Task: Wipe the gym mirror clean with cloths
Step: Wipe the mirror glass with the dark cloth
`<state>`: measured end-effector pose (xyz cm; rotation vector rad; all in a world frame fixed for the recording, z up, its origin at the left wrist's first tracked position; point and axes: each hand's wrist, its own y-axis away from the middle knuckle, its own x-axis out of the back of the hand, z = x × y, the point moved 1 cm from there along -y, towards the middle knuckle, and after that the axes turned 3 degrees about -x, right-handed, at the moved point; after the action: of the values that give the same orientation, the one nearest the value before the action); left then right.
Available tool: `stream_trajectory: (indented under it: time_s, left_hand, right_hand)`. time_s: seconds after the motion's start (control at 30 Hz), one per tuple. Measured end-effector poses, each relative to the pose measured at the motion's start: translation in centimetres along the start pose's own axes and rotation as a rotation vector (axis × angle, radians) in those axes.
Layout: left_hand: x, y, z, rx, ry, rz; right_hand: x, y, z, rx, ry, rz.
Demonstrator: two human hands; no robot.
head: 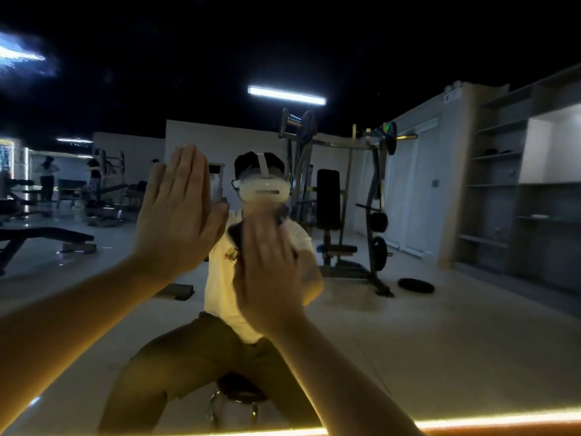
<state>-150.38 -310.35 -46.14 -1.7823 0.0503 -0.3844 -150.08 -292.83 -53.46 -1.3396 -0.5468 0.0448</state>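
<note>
The gym mirror (408, 325) fills the view in front of me and reflects a seated person in a white shirt on a stool. My left hand (179, 215) is flat and open, fingers together and pointing up, against the glass left of centre. My right hand (267, 269) is blurred and presses a dark cloth (234, 234) onto the mirror at the centre; only the cloth's edges show around my fingers.
A lit yellow strip (496, 421) runs along the mirror's bottom edge. Reflected in the glass are a weight machine (374, 196), benches at the left, grey shelving (496, 196) at the right, and people standing far left.
</note>
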Motion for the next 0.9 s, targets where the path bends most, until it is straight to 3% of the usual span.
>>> stream_trajectory:
  time_s: [0.1, 0.17, 0.23, 0.37, 0.47, 0.6, 0.7, 0.83, 0.9]
  left_hand:
    - [0.6, 3.3, -0.4, -0.132, 0.029, 0.021]
    - [0.2, 5.1, -1.6, -0.195, -0.005, 0.005]
    - [-0.6, 6.0, -2.9, -0.219, -0.03, -0.04]
    - [-2.2, 6.5, -3.3, -0.187, -0.026, -0.065]
    - [-2.5, 6.7, -3.2, -0.206, -0.013, -0.059]
    - [-2.3, 6.8, -3.6, -0.233, 0.001, -0.057]
    - [-2.1, 6.9, -3.8, -0.243, 0.059, -0.05]
    - [-1.6, 6.9, -4.2, -0.256, 0.161, -0.012]
    - [-1.7, 6.9, -4.1, -0.248, 0.177, -0.02]
  right_hand:
    - [-0.4, 1.0, 1.9, 0.348, 0.203, -0.106]
    - [1.0, 0.8, 5.2, 0.344, 0.273, -0.121]
    - [3.1, 1.0, 8.8, 0.113, 0.256, -0.017]
    - [4.6, 3.6, 14.4, -0.574, 0.114, 0.245]
    - [2.3, 3.0, 11.2, -0.792, 0.058, 0.353]
    - [-2.3, 1.4, 0.0, -0.551, 0.069, 0.422]
    - [-5.6, 3.9, -8.1, -0.261, 0.031, 0.17]
    - [-4.8, 8.3, -6.4, 0.264, 0.26, -0.146]
    - [-2.4, 7.5, -3.3, 0.18, 0.281, -0.154]
